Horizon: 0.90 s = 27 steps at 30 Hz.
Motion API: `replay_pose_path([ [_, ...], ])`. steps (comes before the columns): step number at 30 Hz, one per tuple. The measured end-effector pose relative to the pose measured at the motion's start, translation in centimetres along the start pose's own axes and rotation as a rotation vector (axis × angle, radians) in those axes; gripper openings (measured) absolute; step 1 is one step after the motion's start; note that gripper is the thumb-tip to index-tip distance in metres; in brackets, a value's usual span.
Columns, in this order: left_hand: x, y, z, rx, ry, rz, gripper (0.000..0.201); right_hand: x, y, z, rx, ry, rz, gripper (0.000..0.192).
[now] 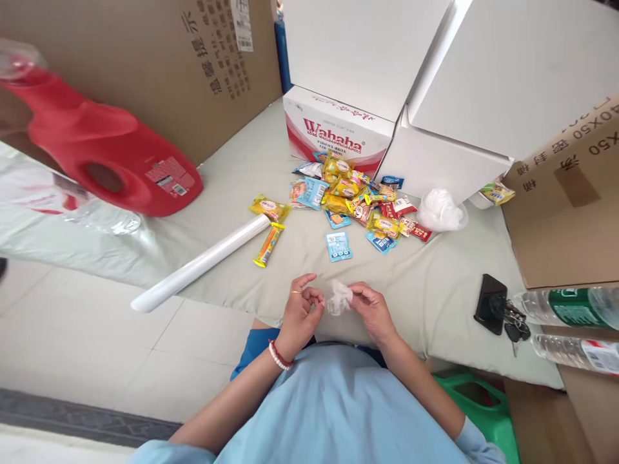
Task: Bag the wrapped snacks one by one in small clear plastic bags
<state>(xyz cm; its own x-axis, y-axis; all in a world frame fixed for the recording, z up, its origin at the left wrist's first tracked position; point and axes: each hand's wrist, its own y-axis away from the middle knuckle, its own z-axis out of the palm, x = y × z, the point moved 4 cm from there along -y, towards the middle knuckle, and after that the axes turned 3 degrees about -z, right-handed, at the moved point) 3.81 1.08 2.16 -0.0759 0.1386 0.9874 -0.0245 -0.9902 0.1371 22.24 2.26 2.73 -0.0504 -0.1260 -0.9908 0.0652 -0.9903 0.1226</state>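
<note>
A small crumpled piece of thin, translucent plastic (pixel 340 298), looking like a plastic bag, is stretched between my hands just above the table's front edge. My right hand (pixel 374 316) pinches its right side between thumb and fingers. On the other side, my left hand (pixel 300 317) has thumb and index finger pressed together at the plastic's left edge, with another finger raised. Just beyond lie a light-blue snack packet (pixel 338 247) and a heap of wrapped snacks (pixel 345 193). A yellow stick-shaped snack (pixel 268 245) rests to the left.
A white plastic roll (pixel 203 261) lies at the left, near a large red jug (pixel 111 154). Behind the snacks stands a Wahaha carton (pixel 338 132). A white bundled bag (pixel 439 209), a black phone (pixel 491 303), keys (pixel 517 322) and water bottles (pixel 575 306) are on the right.
</note>
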Motion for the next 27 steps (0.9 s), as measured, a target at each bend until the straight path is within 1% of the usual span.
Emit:
replay_pose_path([
  [2, -0.1, 0.4, -0.6, 0.013, 0.044, -0.078, 0.041, 0.4, 0.5, 0.1, 0.043, -0.082, 0.088, 0.025],
  [3, 0.0, 0.5, -0.7, 0.003, 0.034, -0.101, 0.035, 0.5, 0.8, 0.2, 0.052, -0.103, 0.114, 0.027],
  [4, 0.2, 0.7, -0.7, -0.006, -0.001, -0.117, 0.034, 0.6, 1.0, 0.4, 0.056, -0.109, 0.124, 0.028],
  [7, 0.8, 1.0, 0.1, -0.052, -0.168, -0.095, 0.039, 0.5, 1.6, 0.8, 0.05, -0.077, 0.12, 0.029],
  [9, 1.0, 1.0, 0.6, -0.085, -0.236, -0.066, 0.032, 0.3, 1.8, 0.6, 0.057, -0.071, 0.129, 0.03],
  [10, 0.9, 0.9, 0.7, -0.097, -0.231, -0.073, 0.027, 0.3, 1.9, 0.2, 0.073, -0.084, 0.135, 0.03],
  [12, 0.5, 0.7, 0.6, -0.112, -0.131, -0.134, 0.028, 0.2, 2.1, -1.0, 0.128, -0.144, 0.157, 0.032],
  [14, 0.0, 0.5, 0.4, -0.134, 0.032, -0.223, 0.032, 0.3, 2.3, -2.6, 0.181, -0.227, 0.194, 0.035],
  [17, -0.2, 0.4, 0.4, -0.21, 0.26, -0.34, 0.036, 0.8, 2.8, -4.7, 0.197, -0.31, 0.262, 0.038],
  [19, -0.1, 0.5, 0.8, -0.247, 0.387, -0.413, 0.038, 1.1, 3.1, -5.7, 0.193, -0.293, 0.273, 0.038],
  [21, 0.0, 0.7, 1.3, -0.247, 0.489, -0.454, 0.038, 1.2, 3.5, -6.6, 0.241, -0.212, 0.229, 0.037],
  [24, -0.1, 0.8, 1.8, -0.193, 0.536, -0.42, 0.036, 0.4, 4.1, -7.6, 0.379, -0.053, 0.114, 0.037],
  [25, -0.1, 0.9, 1.8, -0.174, 0.519, -0.392, 0.034, 0.0, 4.2, -7.5, 0.394, -0.006, 0.095, 0.038],
  [27, -0.2, 1.0, 1.8, -0.144, 0.448, -0.317, 0.031, -0.6, 4.2, -6.8, 0.346, 0.081, 0.084, 0.039],
])
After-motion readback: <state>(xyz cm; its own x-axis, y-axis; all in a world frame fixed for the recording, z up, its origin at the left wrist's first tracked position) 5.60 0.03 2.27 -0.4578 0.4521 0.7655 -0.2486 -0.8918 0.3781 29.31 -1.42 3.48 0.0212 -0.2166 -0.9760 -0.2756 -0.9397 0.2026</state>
